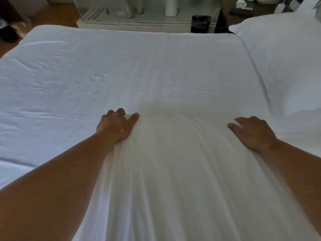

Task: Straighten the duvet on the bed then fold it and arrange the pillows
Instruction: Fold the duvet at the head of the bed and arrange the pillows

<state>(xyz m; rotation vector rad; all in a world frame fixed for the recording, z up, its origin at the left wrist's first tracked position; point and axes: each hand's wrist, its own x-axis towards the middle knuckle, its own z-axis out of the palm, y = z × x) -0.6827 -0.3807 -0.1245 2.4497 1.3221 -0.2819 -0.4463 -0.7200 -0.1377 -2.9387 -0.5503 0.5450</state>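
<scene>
A white duvet (121, 70) lies spread flat over the bed, with light creases on its left half. A white pillow (173, 171) lies in front of me, blurred, between my arms. My left hand (116, 126) grips the pillow's far left corner, thumb on top and fingers curled over the edge. My right hand (251, 133) rests on the pillow's right side with its fingers bent over the far edge. A second white pillow (284, 63) lies at the right of the bed.
Beyond the bed's far edge stand a white glass-fronted cabinet (135, 14) and a black waste bin (200, 23). A dark bedside table (243, 13) with small items is at the back right. Wooden floor (57, 13) and a dark object (8, 33) show at the back left.
</scene>
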